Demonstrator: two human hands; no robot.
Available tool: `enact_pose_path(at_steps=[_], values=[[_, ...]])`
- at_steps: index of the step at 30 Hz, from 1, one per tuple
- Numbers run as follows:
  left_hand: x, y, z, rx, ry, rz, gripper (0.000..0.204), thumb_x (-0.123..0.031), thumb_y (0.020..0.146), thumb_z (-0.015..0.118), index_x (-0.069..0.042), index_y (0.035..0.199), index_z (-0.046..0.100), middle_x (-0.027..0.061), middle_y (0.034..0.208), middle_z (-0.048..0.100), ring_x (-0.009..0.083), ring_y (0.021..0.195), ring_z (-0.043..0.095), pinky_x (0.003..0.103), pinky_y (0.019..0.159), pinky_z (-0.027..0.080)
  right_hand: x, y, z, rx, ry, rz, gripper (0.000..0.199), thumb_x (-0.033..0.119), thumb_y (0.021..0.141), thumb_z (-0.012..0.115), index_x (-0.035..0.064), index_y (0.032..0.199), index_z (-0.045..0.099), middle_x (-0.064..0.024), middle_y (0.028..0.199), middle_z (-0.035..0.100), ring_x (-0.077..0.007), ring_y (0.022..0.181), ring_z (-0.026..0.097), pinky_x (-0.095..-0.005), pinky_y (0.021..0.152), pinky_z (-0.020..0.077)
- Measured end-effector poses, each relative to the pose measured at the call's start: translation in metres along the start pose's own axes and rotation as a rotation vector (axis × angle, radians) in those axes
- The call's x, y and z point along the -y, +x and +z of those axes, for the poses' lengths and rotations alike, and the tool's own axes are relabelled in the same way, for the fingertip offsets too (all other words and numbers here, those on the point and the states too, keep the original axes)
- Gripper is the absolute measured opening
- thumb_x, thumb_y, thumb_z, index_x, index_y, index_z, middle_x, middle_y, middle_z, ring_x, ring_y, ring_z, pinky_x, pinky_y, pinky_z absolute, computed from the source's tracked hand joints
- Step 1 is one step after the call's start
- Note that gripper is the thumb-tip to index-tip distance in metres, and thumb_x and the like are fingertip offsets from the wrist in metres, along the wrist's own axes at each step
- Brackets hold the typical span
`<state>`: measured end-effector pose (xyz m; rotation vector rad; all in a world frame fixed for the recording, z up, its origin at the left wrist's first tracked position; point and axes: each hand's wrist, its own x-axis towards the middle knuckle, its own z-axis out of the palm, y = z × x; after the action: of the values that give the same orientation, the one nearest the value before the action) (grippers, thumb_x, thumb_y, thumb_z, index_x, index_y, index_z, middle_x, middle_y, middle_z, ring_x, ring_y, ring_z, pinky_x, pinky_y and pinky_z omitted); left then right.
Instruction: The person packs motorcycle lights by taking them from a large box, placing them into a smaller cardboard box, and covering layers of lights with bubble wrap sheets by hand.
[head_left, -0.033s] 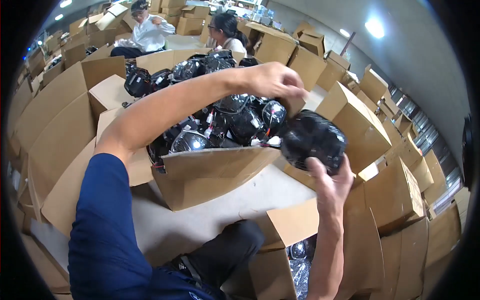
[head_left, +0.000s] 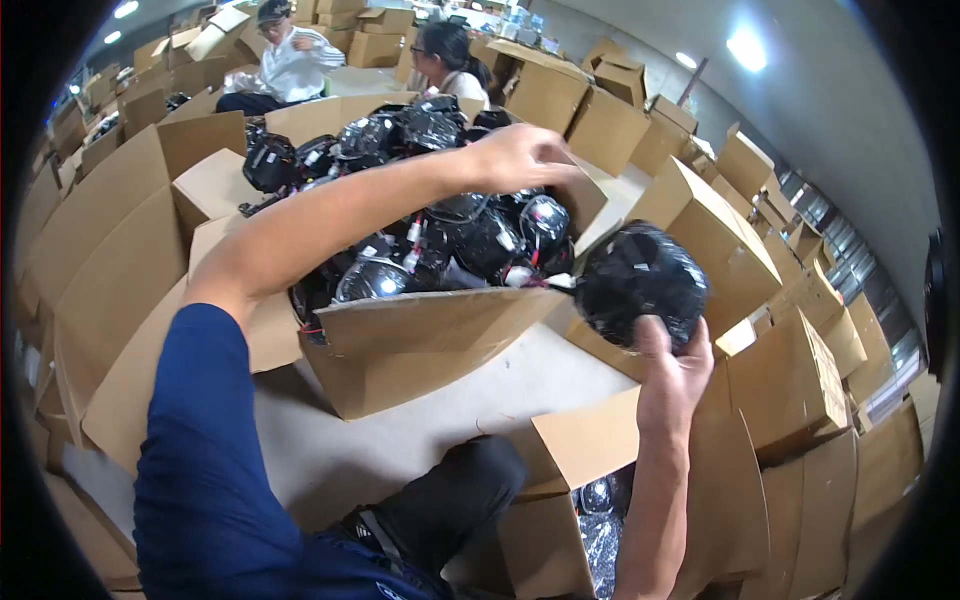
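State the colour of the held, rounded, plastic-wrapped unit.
The unit is black, best seen in head view.

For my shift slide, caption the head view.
Right hand holds a dark film-wrapped unit beside an open carton of similar units, left hand over the carton.

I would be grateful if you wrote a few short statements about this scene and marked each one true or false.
1. The right hand holds a plastic-wrapped black unit. True.
2. The left hand is apart from that unit, beyond the near edge of the large open carton. True.
3. That carton is empty. False: other black units are heaped in it.
4. The left sleeve is white. False: the left sleeve is dark blue.
5. A person in a white top is in the background. True.
6. The smaller carton at the bottom is sealed. False: the smaller carton is open, with crinkled clear plastic showing inside.
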<state>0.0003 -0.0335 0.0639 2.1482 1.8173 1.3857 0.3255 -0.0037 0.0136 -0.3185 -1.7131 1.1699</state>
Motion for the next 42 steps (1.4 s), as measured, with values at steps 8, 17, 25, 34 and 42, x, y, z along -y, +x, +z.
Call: enact_pose_path(at_steps=[8, 17, 25, 34, 42], values=[[0.088, -0.067, 0.067, 0.132, 1.103, -0.451, 0.121, -0.039, 0.066, 0.089, -0.002, 0.157, 0.020, 0.0291, 0.160, 0.020, 0.0501, 0.149, 0.019, 0.070, 0.114, 0.023, -0.015, 0.004, -0.084, -0.440, 0.764, 0.058, 0.049, 0.037, 0.099, 0.064, 0.0041, 0.135, 0.056, -0.0097, 0.135, 0.063, -0.0237, 0.123, 0.060, -0.0429, 0.107, 0.0486], [0.214, -0.039, -0.039, -0.108, 0.906, -0.333, 0.098, -0.027, 0.073, 0.081, 0.002, 0.152, 0.031, 0.0359, 0.129, 0.058, 0.0458, 0.120, 0.058, 0.047, 0.107, 0.043, -0.071, -0.108, -0.258, -0.485, 0.381, 0.350, 0.052, 0.039, 0.103, 0.056, 0.0040, 0.141, 0.052, -0.0090, 0.138, 0.062, -0.0239, 0.124, 0.059, -0.0425, 0.111, 0.0448], [0.301, -0.060, -0.095, -0.099, 0.549, -0.304, 0.064, -0.020, 0.086, 0.074, 0.003, 0.141, 0.050, 0.0126, 0.127, 0.065, 0.0236, 0.113, 0.063, 0.034, 0.103, 0.047, -0.213, -0.354, -0.385, -0.994, 0.404, 0.997, 0.031, 0.032, 0.099, 0.067, 0.0065, 0.117, 0.066, -0.0067, 0.113, 0.072, -0.0217, 0.104, 0.068, -0.0449, 0.097, 0.0526], [0.079, 0.014, -0.133, -0.286, -0.414, -0.532, 0.045, -0.033, 0.098, 0.064, -0.002, 0.130, 0.064, 0.0104, 0.124, 0.068, 0.0205, 0.110, 0.066, 0.036, 0.098, 0.053, -0.279, -0.386, -0.363, -0.481, -1.099, 1.191, 0.075, 0.054, 0.079, 0.077, -0.0064, 0.119, 0.061, -0.0299, 0.121, 0.063, -0.0431, 0.116, 0.060, -0.0493, 0.099, 0.0482], [-0.164, 0.041, 0.195, 0.039, -0.643, -0.327, 0.030, -0.011, 0.081, 0.077, -0.003, 0.107, 0.063, 0.0057, 0.088, 0.069, 0.0163, 0.072, 0.071, 0.033, 0.058, 0.061, -0.083, -0.221, -0.271, -0.638, -0.443, 0.279, 0.026, 0.012, 0.101, 0.064, -0.0055, 0.120, 0.064, -0.0093, 0.111, 0.069, -0.0153, 0.101, 0.065, -0.0286, 0.092, 0.0526]])
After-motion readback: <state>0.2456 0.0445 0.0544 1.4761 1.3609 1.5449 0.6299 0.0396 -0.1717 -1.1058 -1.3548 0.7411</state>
